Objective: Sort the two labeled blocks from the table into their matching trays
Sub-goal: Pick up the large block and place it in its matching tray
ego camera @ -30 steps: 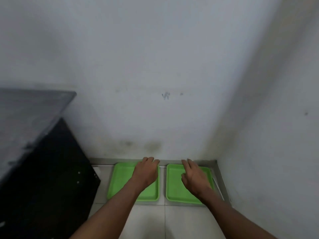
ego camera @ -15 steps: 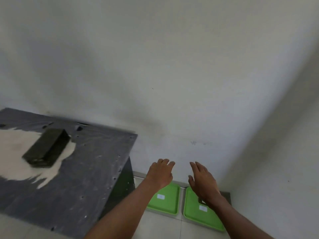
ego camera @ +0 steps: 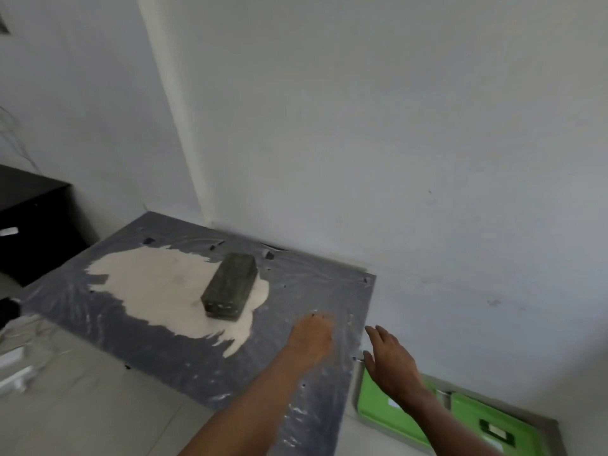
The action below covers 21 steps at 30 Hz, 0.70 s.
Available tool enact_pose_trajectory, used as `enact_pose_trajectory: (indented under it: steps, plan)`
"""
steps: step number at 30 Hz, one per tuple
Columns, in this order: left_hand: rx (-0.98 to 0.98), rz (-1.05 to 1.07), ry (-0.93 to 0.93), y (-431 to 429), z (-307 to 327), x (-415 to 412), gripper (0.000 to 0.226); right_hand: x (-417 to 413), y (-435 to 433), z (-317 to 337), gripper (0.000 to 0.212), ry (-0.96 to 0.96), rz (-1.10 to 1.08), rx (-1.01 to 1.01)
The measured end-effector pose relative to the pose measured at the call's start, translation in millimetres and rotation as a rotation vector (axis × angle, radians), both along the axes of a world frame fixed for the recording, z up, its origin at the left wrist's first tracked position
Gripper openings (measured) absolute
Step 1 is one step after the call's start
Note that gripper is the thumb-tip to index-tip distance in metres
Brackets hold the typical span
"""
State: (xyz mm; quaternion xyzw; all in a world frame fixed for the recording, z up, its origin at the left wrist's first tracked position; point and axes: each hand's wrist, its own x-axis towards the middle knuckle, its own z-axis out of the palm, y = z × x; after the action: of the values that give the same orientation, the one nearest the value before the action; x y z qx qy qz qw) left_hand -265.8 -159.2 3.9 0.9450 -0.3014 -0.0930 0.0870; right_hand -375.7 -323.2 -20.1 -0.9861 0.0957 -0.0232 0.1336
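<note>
The view has swung left since the earlier frames, so both hands now reach over the desk (ego camera: 184, 366) instead of the trays. The left hand (ego camera: 311, 337), blurred, hangs above the desk's near right part, fingers loosely spread, empty. The right hand (ego camera: 391, 363), open and empty, hovers past the desk's edge over the left tray (ego camera: 378, 409). Beside it on the floor lies the right tray (ego camera: 467, 413). Farther off, 1 dark block (ego camera: 230, 286) lies on the desk's pale patch (ego camera: 148, 284).

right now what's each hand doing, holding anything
Left hand: blurred, over the table, fingers cannot be told, nothing visibly held.
Right hand: open, fingers spread, empty.
</note>
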Motion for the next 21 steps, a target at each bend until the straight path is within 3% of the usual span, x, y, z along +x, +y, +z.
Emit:
enact_pose_trajectory:
  steps: [9,21]
  plan:
    - [-0.011,0.148,0.016,126.2,-9.2,61.2,0.047,93.6,127.6,2.2,0.052,0.012,0.14,0.056]
    - [0.032,0.228,0.03,195.3,-24.7,174.6,0.039,216.6,187.9,-24.9,0.052,0.05,0.131,0.112]
